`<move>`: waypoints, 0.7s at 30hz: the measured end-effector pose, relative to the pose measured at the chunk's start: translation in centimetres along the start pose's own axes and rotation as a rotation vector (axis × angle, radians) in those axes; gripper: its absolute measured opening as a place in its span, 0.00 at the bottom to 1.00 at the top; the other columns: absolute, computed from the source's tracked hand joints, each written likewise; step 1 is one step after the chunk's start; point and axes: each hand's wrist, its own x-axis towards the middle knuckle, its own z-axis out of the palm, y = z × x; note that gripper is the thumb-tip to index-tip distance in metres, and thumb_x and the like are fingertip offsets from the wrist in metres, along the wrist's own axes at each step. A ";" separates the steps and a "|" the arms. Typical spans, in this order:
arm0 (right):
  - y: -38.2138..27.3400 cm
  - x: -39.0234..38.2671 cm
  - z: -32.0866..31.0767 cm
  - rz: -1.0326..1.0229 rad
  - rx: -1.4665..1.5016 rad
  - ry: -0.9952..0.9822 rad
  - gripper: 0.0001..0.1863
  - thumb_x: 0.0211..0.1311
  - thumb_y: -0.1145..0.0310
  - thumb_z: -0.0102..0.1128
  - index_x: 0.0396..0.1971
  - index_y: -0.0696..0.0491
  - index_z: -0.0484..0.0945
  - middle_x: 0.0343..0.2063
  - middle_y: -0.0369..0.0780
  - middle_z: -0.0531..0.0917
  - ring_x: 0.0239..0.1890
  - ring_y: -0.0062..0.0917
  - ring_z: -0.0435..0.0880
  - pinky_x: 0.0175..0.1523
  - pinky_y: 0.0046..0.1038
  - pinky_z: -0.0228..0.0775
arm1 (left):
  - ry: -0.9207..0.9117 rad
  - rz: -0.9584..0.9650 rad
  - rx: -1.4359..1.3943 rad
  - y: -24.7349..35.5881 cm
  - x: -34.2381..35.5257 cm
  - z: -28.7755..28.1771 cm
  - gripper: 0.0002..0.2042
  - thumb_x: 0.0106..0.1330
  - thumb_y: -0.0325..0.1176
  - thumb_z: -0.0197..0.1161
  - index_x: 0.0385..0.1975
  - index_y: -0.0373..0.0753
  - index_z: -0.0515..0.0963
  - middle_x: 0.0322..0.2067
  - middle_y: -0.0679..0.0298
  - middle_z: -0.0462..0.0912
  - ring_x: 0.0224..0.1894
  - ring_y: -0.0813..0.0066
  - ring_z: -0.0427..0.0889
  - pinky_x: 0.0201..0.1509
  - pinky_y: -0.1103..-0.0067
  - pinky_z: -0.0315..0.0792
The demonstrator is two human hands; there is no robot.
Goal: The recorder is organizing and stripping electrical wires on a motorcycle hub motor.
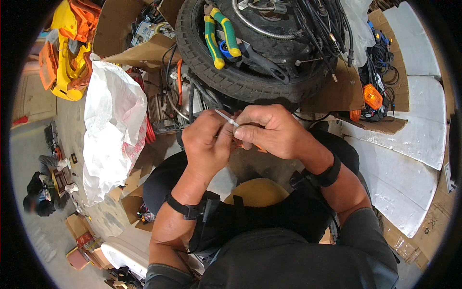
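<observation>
At frame centre, the right hand (275, 131) pinches a white strip (225, 118); the left hand (206, 140) has curled fingers, its hold unclear. The tyre (297, 94) edge is just above; toward the bag (111, 125), the gap is wider.

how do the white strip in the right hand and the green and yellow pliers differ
The white strip is thin and plain; the pliers have two thick green and yellow handles. The strip is pinched in the right hand; the pliers lie untouched on the wheel.
</observation>
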 end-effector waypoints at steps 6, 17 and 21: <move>-0.7 -0.2 -0.1 0.095 0.056 0.018 0.08 0.64 0.70 0.56 0.33 0.60 0.79 0.23 0.33 0.79 0.27 0.12 0.73 0.32 0.21 0.67 | 0.043 -0.131 -0.054 -0.3 -0.2 -0.4 0.01 0.58 0.19 0.64 0.27 0.31 0.79 0.27 0.62 0.82 0.27 0.78 0.78 0.33 0.82 0.71; -1.0 -0.3 -0.2 0.092 -0.027 0.021 0.08 0.62 0.71 0.56 0.30 0.60 0.79 0.22 0.34 0.79 0.28 0.13 0.74 0.33 0.22 0.68 | 0.092 -0.140 -0.089 -0.8 -0.3 -0.3 0.03 0.58 0.21 0.67 0.28 0.32 0.79 0.26 0.62 0.82 0.27 0.79 0.77 0.33 0.83 0.70; -1.1 -0.3 -0.1 0.078 -0.033 0.042 0.08 0.62 0.71 0.56 0.31 0.60 0.79 0.22 0.34 0.79 0.28 0.13 0.75 0.33 0.22 0.69 | 0.115 -0.121 -0.079 -0.8 -0.4 -0.2 0.04 0.58 0.22 0.67 0.28 0.32 0.78 0.25 0.59 0.82 0.26 0.75 0.79 0.32 0.82 0.72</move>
